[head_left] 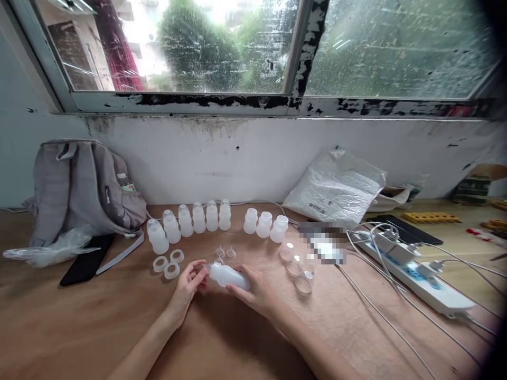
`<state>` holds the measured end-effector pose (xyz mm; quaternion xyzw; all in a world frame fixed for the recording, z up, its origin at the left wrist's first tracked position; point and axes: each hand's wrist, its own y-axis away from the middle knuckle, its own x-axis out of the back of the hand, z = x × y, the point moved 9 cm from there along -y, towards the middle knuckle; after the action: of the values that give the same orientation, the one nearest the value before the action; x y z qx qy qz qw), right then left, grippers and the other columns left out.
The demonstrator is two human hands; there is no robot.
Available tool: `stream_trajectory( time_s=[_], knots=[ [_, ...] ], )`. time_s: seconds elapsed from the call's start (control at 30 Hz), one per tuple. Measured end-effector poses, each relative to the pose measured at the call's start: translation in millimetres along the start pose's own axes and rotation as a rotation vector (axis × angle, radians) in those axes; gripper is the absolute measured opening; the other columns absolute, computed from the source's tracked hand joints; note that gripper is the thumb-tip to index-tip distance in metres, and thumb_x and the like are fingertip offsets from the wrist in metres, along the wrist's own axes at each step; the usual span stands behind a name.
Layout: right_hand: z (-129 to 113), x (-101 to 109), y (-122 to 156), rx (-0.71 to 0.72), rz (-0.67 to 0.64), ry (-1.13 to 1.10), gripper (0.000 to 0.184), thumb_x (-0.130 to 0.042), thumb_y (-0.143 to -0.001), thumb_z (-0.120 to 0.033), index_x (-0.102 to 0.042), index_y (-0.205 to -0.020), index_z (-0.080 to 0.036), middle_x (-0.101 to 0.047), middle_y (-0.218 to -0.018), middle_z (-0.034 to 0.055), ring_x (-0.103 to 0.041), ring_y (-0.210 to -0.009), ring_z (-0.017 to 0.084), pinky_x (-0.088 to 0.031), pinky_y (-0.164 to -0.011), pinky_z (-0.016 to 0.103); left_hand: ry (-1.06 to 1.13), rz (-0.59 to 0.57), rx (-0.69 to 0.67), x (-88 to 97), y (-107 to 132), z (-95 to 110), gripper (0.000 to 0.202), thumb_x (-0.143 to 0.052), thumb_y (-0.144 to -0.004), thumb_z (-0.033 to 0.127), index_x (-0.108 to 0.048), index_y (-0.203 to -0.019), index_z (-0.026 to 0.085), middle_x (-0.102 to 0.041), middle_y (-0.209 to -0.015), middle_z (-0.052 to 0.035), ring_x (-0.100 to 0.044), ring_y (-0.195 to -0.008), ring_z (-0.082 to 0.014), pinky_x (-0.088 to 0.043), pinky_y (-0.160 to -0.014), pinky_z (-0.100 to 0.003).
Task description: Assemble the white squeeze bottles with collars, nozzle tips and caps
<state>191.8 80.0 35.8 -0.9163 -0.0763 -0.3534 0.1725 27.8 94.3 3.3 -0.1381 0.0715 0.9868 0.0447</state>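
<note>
A small translucent bottle [228,276] is held on its side just above the wooden table [79,327], slightly below the middle of the frame. The right hand [258,292] is closed round its body and base, with the fingers curled about it. The fingertips of the left hand [187,289] are drawn together on the neck end, at the bottle's left. Whether a separate small part is pinched there cannot be told.

Above the hands in the frame, a row of six capped bottles [192,220] is stood left of centre, with three uncapped bottles [265,225] just right of it. Three white rings [168,264] are laid near the left hand, two small clear pieces [225,253] just above the held bottle, and clear caps [296,268] to its right. A grey backpack [83,184] and a black phone [85,264] are seen at the left, a power strip [415,277] with its cables at the right.

The bottle looks smooth and is gripped only at its two ends, so a slip is judged possible if the ends are turned unevenly; it could then roll away across the table. The loose parts are placed close by, and the clear pieces could be scattered by a sweeping wrist and lost against the wood. The standing bottles look light and could be toppled by a nudge.
</note>
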Motion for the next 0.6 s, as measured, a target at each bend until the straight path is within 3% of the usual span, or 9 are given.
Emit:
stream_trajectory(
  time_s=[0.1, 0.23, 0.37, 0.47, 0.6],
  knots=[
    [-4.7, 0.2, 2.6, 0.038, 0.02, 0.039, 0.034, -0.055, -0.074, -0.043, -0.054, -0.099, -0.019, -0.06, -0.092, 0.0052, -0.056, -0.08, 0.018, -0.042, -0.07, 0.028, 0.015, 0.013, 0.047, -4.0, 3.4, -3.7, 0.044, -0.068, -0.063, 0.039, -0.055, -0.099, 0.019, -0.059, -0.081, -0.0019, -0.055, -0.069, -0.0134, -0.043, -0.063, -0.024],
    [-18.9, -3.1, 6.2, 0.09, 0.003, 0.011, 0.034, -0.057, -0.072, -0.039, -0.054, -0.1, -0.019, -0.06, -0.092, 0.0059, -0.056, -0.081, 0.019, -0.042, -0.07, 0.028, -0.015, -0.023, 0.032, -4.3, 2.5, -7.4, 0.037, -0.068, -0.063, 0.039, -0.058, -0.091, 0.016, -0.061, -0.085, -0.0055, -0.056, -0.075, -0.0162, -0.043, -0.065, -0.025],
    [-12.8, -9.5, 7.0, -0.129, -0.032, -0.217, 0.03, -0.061, -0.069, -0.038, -0.056, -0.089, -0.016, -0.061, -0.081, 0.0033, -0.057, -0.07, 0.016, -0.043, -0.059, 0.024, 0.048, -0.123, -0.071, -5.8, 0.4, 0.3, 0.033, -0.068, -0.067, 0.031, -0.057, -0.095, 0.018, -0.064, -0.088, -0.0061, -0.057, -0.082, -0.0173, -0.041, -0.073, -0.024],
    [-8.6, -18.3, 10.7, -0.263, -0.061, -0.339, 0.028, -0.058, -0.072, -0.039, -0.056, -0.087, -0.016, -0.06, -0.074, 0.0015, -0.056, -0.063, 0.014, -0.042, -0.052, 0.022, 0.171, -0.168, -0.043, -11.1, 2.7, 1.0, 0.042, -0.067, -0.068, 0.03, -0.053, -0.106, 0.02, -0.062, -0.1, -0.0085, -0.057, -0.092, -0.021, -0.04, -0.079, -0.028],
    [-25.5, -17.0, 13.6, -0.058, 0.015, -0.219, 0.034, -0.06, -0.07, -0.033, -0.053, -0.099, -0.018, -0.06, -0.091, 0.0046, -0.056, -0.079, 0.018, -0.044, -0.068, 0.027, 0.345, -0.161, 0.133, -24.9, 10.5, -15.3, 0.052, -0.057, -0.071, 0.05, -0.051, -0.111, 0.016, -0.061, -0.106, -0.0132, -0.056, -0.097, -0.0263, -0.039, -0.085, -0.036]
  ],
)
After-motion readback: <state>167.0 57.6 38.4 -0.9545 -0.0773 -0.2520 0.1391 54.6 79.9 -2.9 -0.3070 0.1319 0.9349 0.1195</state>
